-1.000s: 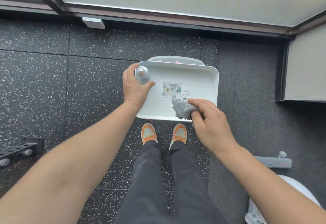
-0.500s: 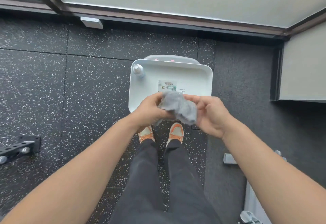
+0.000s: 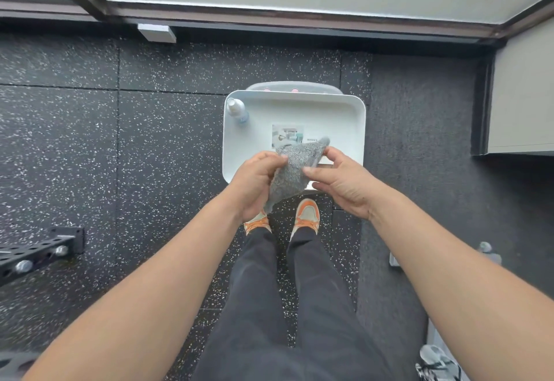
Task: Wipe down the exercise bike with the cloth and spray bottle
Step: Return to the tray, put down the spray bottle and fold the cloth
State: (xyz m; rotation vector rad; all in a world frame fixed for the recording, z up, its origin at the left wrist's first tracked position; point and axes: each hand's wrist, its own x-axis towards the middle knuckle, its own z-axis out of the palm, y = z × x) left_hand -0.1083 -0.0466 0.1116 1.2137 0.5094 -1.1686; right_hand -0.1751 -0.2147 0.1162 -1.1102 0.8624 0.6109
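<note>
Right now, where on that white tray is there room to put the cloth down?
The white plastic tray is bare along its right side and far edge. Its far-left corner holds the small clear spray bottle, and a printed picture label lies mid-tray. The near edge is crowded: left hand and right hand hold the grey fuzzy cloth there.

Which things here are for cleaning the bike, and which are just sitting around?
For the job:
- grey cloth, held by the left hand and right hand
- spray bottle, standing in the white tray's corner

Just lying about:
- picture card in the tray
- black metal rack on the floor
- small grey block by the wall
</note>
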